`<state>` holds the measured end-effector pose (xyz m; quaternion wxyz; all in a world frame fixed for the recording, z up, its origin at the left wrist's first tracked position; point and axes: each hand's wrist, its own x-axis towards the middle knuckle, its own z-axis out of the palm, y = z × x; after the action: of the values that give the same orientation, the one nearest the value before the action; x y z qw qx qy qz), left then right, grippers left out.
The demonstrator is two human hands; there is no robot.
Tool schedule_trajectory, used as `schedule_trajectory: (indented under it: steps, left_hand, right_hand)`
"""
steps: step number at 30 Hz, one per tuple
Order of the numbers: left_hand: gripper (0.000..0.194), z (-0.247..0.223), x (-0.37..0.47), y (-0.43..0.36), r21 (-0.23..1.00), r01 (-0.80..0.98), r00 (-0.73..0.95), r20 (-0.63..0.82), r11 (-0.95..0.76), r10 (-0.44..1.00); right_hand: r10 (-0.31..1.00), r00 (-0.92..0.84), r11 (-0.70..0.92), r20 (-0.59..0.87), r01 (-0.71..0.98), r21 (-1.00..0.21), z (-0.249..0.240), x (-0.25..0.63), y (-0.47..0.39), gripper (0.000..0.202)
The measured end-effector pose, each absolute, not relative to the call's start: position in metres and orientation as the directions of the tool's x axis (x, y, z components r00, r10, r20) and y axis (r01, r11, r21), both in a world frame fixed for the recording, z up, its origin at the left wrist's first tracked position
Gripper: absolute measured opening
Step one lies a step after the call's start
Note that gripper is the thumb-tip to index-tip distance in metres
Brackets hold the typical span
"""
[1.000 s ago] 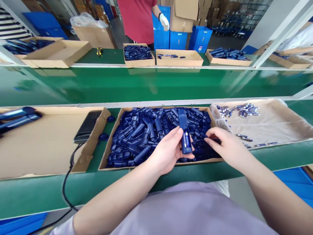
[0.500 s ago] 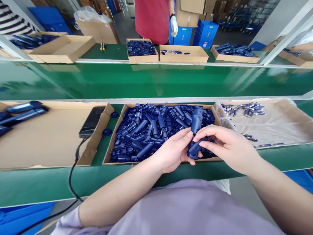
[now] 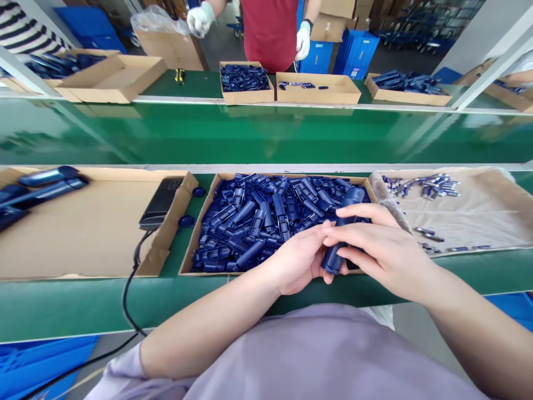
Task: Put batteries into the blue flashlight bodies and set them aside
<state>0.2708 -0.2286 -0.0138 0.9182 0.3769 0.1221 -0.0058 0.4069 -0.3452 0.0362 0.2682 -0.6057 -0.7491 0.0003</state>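
Observation:
A dark blue cylindrical part [image 3: 334, 256] is held between both hands, tilted, its upper end leaning right. My left hand [image 3: 302, 258] is wrapped round it from the left and below, some fingertips showing beyond its lower end. From the right, my right hand [image 3: 378, 244] presses its fingers on the upper side of the part. Beneath and behind the hands is a cardboard box [image 3: 186, 253] heaped with dark blue plastic pieces [image 3: 250, 222]. To the right, a lined tray [image 3: 483, 214] holds small metallic and blue pieces [image 3: 441, 186].
On the left, a cardboard tray [image 3: 79, 239] holds long blue tubes [image 3: 50, 191] and a black device [image 3: 161, 203] with a cable. Round blue caps [image 3: 186, 221] lie beside it. Across the green bench [image 3: 266, 133], a person in red with white gloves [image 3: 303, 41] stands behind more boxes.
The smaller blue piece under my right fingers now lies in line with the larger one. My right fingers have moved over the part. The person opposite now shows both gloved hands.

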Motion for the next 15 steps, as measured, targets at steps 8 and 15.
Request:
schedule_trajectory:
  steps: [8, 15]
  left_hand:
    - [0.039, -0.003, 0.264, -0.229, 0.792, 0.118, 0.966, -0.231, 0.599, 0.115]
    - [0.032, -0.001, 0.260, -0.230, 0.861, 0.075, 0.990, -0.126, 0.503, 0.068]
  right_hand:
    - [0.672, 0.587, -0.078, 0.450, 0.661, -0.746, 0.019, 0.420, -0.352, 0.031]
    - [0.937, 0.324, -0.203, -0.132, 0.194, -0.960, 0.032, 0.437, -0.337, 0.040]
